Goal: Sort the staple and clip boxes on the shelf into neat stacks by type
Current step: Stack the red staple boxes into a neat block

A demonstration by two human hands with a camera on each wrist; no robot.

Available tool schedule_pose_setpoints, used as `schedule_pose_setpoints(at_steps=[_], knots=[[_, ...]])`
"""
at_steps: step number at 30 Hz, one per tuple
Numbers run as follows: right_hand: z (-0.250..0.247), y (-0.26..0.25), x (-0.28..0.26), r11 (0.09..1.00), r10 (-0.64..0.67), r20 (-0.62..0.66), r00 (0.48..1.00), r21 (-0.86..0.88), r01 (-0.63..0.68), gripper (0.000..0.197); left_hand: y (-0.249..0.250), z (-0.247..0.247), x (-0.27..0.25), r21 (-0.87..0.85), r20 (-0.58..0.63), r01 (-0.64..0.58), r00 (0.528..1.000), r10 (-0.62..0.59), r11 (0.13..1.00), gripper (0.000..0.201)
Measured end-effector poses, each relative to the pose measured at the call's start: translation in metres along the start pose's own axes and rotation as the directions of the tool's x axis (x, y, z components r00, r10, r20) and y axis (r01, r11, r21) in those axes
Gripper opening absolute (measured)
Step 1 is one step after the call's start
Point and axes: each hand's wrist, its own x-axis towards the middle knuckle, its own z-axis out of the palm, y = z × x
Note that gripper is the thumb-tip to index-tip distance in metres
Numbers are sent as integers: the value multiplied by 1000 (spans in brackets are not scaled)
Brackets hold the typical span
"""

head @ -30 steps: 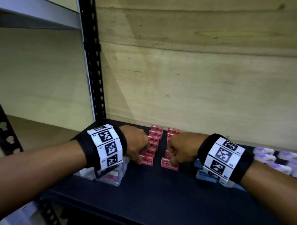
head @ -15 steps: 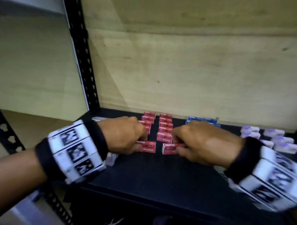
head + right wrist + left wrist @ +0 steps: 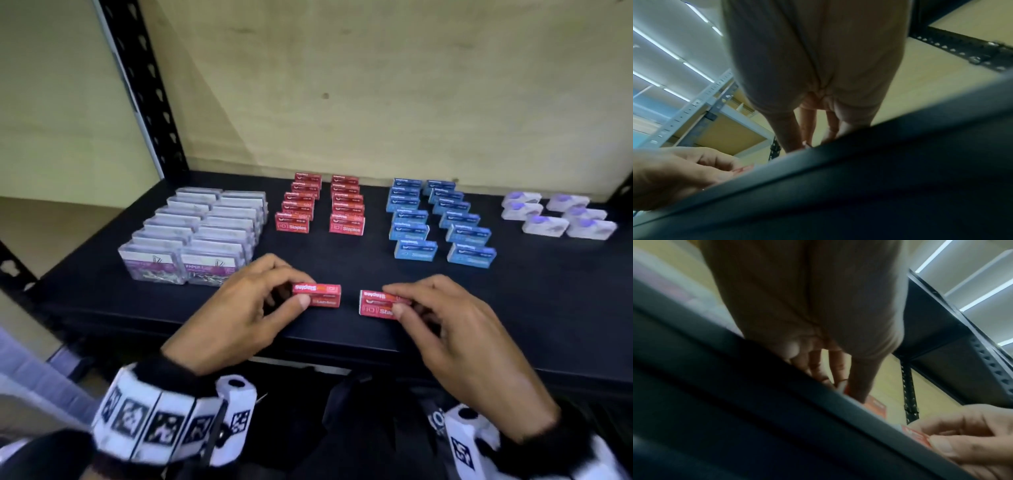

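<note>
Fingers (image 3: 301, 301) of each hand pinching one red staple box (image 3: 322, 294) apiece, both boxes near the shelf (image 3: 548, 325) front edge.

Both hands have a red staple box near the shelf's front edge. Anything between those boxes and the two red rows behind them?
Nothing visible. The left hand pinches one red box, the right hand another. Bare dark shelf lies between them and the two red rows.
</note>
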Motion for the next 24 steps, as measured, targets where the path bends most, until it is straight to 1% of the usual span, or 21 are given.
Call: schedule_pose_setpoints(at_steps=[3, 5, 9, 12, 16, 24], knots=[[3, 4, 12, 994, -3, 61, 998, 111, -4, 24, -6, -1, 10, -129, 44, 24, 999, -19, 991, 16], [6, 5, 18, 989, -12, 72, 997, 146, 1, 23, -8, 0, 13, -214, 58, 45, 998, -33, 976, 16], [15, 8, 19, 977, -17, 33, 999, 213, 9, 22, -13, 4, 9, -349, -14, 86, 995, -97, 933, 22], [14, 10, 18, 969, -22, 37, 999, 245, 12, 22, -14, 8, 7, -349, -39, 92, 993, -112, 933, 24], [13, 12, 18, 962, -28, 63, 998, 272, 10, 22, -14, 8, 7, -354, -27, 96, 993, -113, 930, 25], [14, 14, 18, 959, -20, 61, 998, 283, 2, 23, -12, 5, 6, -350, -16, 96, 994, -108, 932, 25]])
